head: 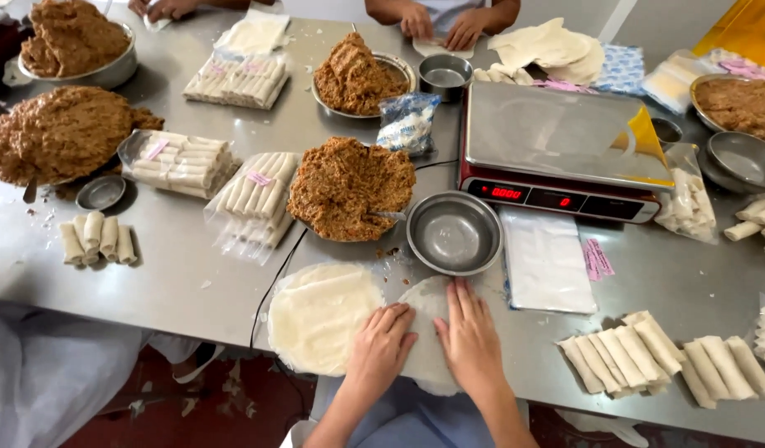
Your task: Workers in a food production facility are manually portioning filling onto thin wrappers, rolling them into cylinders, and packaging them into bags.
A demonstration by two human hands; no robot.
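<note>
Both of my hands rest flat on a thin round wrapper sheet (426,309) at the near edge of the steel table (183,274). My left hand (381,345) presses its left part, fingers slightly spread. My right hand (471,335) lies on its right part, fingers pointing away from me. A stack of round wrappers (318,315) sits just left of my left hand. Ahead are a heaped bowl of brown filling (349,187) and an empty steel bowl (454,232).
A digital scale (561,145) stands at right, with a plastic bag (547,259) in front of it. Finished rolls (665,357) lie near right, more rolls (96,239) at left, bagged rolls (183,163) beyond. Other people's hands (436,29) work at the far edge. More filling heaps (59,133) are on the left.
</note>
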